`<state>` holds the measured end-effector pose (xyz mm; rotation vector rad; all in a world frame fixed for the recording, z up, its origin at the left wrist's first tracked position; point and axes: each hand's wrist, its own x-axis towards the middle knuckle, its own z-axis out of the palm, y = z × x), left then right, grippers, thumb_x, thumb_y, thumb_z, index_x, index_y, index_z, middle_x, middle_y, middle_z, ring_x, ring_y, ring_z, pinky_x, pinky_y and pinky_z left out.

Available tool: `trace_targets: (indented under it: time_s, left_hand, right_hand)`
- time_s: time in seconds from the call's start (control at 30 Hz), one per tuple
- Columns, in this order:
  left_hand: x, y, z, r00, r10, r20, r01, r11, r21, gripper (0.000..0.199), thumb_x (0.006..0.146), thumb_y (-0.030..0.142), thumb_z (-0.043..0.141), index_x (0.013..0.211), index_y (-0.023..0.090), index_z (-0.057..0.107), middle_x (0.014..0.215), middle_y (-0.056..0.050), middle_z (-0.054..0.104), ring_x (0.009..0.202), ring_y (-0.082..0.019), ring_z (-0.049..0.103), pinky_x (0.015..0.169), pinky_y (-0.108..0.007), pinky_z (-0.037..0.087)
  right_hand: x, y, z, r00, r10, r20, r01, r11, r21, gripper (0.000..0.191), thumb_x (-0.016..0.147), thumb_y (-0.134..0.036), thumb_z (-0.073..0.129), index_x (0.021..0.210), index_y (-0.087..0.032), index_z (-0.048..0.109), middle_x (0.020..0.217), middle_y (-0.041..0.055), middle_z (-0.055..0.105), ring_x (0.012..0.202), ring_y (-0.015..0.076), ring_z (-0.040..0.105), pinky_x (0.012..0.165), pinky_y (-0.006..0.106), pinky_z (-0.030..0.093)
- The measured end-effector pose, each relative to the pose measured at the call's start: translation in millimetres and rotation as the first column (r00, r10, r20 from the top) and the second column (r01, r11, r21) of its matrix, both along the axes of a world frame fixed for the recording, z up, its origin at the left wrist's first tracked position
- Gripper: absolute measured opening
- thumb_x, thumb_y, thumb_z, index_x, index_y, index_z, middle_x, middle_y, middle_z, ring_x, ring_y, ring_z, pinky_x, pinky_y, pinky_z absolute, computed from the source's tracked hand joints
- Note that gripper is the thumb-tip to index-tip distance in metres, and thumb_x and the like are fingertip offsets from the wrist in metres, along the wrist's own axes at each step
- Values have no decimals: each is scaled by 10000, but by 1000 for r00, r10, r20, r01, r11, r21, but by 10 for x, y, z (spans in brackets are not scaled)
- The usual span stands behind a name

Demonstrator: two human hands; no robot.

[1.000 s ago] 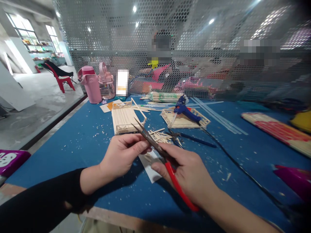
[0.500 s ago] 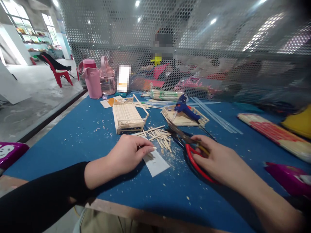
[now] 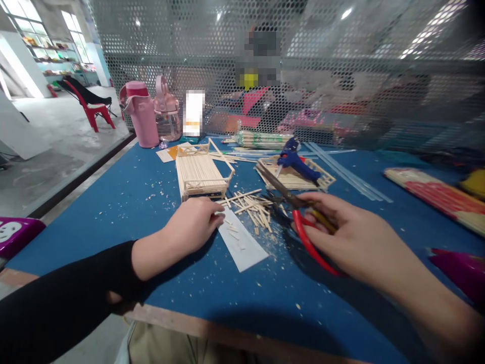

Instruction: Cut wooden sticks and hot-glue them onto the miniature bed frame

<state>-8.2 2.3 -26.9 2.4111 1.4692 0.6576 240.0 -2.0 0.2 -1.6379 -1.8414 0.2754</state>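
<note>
Right hand (image 3: 337, 227) grips the red-handled scissors (image 3: 298, 222), blades pointing away from the body; left hand (image 3: 193, 222) has its fingers curled together by the white paper strip (image 3: 244, 247) (whether they pinch anything, I cannot tell). Short sticks (image 3: 255, 212) lie heaped beside the strip. Beyond on the worktop (image 3: 132, 222) sit 2 stick frames (image 3: 199, 172). Trimming sticks seems the step in hand; another cut calls for a stick held steady between the blades.

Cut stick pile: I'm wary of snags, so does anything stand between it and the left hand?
Nothing visible stands in the way: only the flat white paper, with small stick bits on it, lies between the left hand and the cut stick pile.
</note>
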Motion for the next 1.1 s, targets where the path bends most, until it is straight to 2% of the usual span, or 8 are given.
trace_targets:
  time_s: [0.1, 0.2, 0.33, 0.57, 0.8, 0.9, 1.0, 1.1]
  left_hand:
    - [45, -1, 19, 1000, -20, -11, 20, 999, 30, 227, 841, 191, 522, 948, 181, 722, 891, -82, 684, 779, -199, 635, 705, -317, 489]
    - [97, 15, 37, 990, -71, -123, 73, 997, 11, 254, 846, 181, 478, 857, 190, 732, 854, -70, 644, 732, -187, 620, 647, -295, 480]
    - [137, 37, 62, 973, -71, -219, 66, 997, -28, 262, 832, 175, 462, 795, 181, 721, 825, -65, 631, 716, -183, 618, 616, -282, 474]
    - [179, 16, 8, 976, -24, -215, 22, 1000, -14, 257, 855, 195, 414, 825, 156, 666, 868, -71, 639, 745, -196, 628, 621, -299, 499]
    - [172, 29, 12, 1000, 15, 3, -15, 1000, -3, 208, 847, 157, 439, 833, 145, 646, 840, -91, 693, 746, -209, 628, 668, -334, 490]
    - [170, 10, 32, 978, 4, 207, -7, 1000, 14, 167, 832, 131, 485, 818, 148, 650, 799, -65, 694, 714, -175, 614, 671, -304, 478]
    - [195, -46, 48, 848, 66, 526, -42, 997, -58, 85, 806, 131, 561, 803, 147, 645, 741, -28, 680, 676, -129, 594, 648, -245, 472]
    - [234, -110, 58, 696, 94, 712, -7, 992, -124, 17, 765, 148, 633, 781, 142, 630, 706, -7, 658, 652, -107, 577, 616, -210, 466]
  right_hand:
    - [-146, 49, 162, 975, 69, -212, -85, 994, -66, 475, 631, -409, 599, 1063, -213, 610, 892, 87, 701, 672, 180, 636, 626, 343, 513]
    - [-318, 79, 234, 906, 147, -396, -163, 987, -8, 489, 613, -384, 678, 1055, -195, 583, 826, 69, 675, 718, 180, 627, 659, 339, 530]
    - [-449, 42, 94, 848, 202, -489, -197, 978, 62, 482, 606, -365, 732, 1031, -202, 573, 807, 34, 647, 725, 168, 625, 664, 311, 549]
    - [-488, -50, -111, 827, 187, -530, -225, 974, -8, 443, 646, -366, 718, 1030, -199, 571, 800, 33, 651, 715, 159, 628, 646, 269, 548]
    - [-501, -21, -196, 789, 140, -598, -190, 981, -22, 570, 560, -408, 787, 1040, -211, 552, 832, 29, 639, 701, 159, 603, 649, 292, 533]
    - [-505, -26, -204, 811, 138, -568, -187, 982, -28, 550, 560, -409, 790, 1022, -209, 571, 825, 30, 643, 672, 151, 586, 633, 292, 521]
    - [-545, -38, -188, 793, 128, -596, -189, 981, -42, 577, 507, -402, 821, 993, -205, 579, 786, 17, 640, 672, 150, 587, 645, 292, 515]
    - [-606, -49, -169, 685, 114, -720, -266, 959, -102, 631, 503, -432, 816, 1022, -204, 540, 742, 1, 636, 634, 139, 590, 606, 280, 512]
